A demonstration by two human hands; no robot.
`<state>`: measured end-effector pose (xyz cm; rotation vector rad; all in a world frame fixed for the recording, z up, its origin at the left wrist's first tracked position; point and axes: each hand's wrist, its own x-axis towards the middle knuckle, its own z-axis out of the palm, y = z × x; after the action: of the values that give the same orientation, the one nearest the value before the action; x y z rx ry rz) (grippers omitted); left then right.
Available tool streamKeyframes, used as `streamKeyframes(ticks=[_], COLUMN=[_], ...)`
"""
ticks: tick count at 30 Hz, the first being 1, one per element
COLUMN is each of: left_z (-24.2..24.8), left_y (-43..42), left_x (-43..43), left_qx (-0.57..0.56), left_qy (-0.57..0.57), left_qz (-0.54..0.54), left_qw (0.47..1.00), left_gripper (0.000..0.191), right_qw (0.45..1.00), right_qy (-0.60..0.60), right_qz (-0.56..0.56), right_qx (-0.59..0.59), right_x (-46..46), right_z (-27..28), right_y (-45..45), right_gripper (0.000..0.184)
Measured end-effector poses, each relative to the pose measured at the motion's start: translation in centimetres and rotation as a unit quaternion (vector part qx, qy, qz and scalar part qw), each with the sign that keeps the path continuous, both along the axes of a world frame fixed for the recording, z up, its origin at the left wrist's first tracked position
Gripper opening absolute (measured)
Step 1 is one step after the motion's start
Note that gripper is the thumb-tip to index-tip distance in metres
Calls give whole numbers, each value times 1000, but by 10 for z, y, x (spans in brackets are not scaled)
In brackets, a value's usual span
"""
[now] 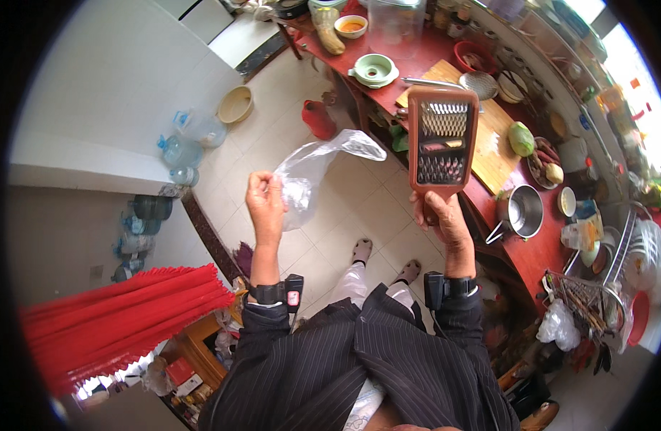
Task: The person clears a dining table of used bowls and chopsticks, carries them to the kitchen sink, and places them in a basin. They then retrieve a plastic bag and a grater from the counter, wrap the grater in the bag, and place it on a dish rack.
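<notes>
My left hand [267, 199] pinches a clear plastic bag [303, 188], which hangs open over the tiled floor and trails off to the right. In my right hand [443, 215] is the handle of a brown plastic grater [444, 141] with metal teeth, raised at the edge of the red table. Behind it on the table lies a wooden cutting board [492, 156]. A peeled green vegetable [521, 139] rests at the board's right edge, beside a bowl of root vegetables [543, 161].
The red table [529, 258] also carries a steel pot [526, 210], a light green plastic dish [373, 70], a small bowl [351, 26] and a red basin [474, 56]. Water jugs [180, 151] stand by the left wall. A red curtain [131, 318] hangs at lower left.
</notes>
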<state>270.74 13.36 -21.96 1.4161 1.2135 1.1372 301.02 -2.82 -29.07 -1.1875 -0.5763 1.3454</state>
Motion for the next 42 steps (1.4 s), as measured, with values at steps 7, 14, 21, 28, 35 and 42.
streamKeyframes(ticks=[7,14,21,28,35,42], left_z=[-4,-6,3,5,3,7], left_y=[-2,-2,-15,-18,-27,-32], left_x=[6,32,59,76,82,84], left_qx=[-9,-26,-27,-29,-32,-43], left_qy=[16,5,47,19,24,8], left_qz=[-15,-37,-49,-51,-68,-69], left_qw=[1000,999,997,998,997,997], left_gripper=[9,10,11,9,9,9], right_qw=[974,994,969,603,594,615], right_qy=[16,107,-141,-769,-773,-754], right_qz=[15,-27,-97,-209,-220,-225], right_qx=[-225,23,-176,-21,28,46], right_x=[-43,-1,1,32,28,19], right_z=[-41,-19,-88,26,61,68], right_y=[-9,-13,-73,-84,-99,-98], right_gripper=[32,37,21,47,52,53])
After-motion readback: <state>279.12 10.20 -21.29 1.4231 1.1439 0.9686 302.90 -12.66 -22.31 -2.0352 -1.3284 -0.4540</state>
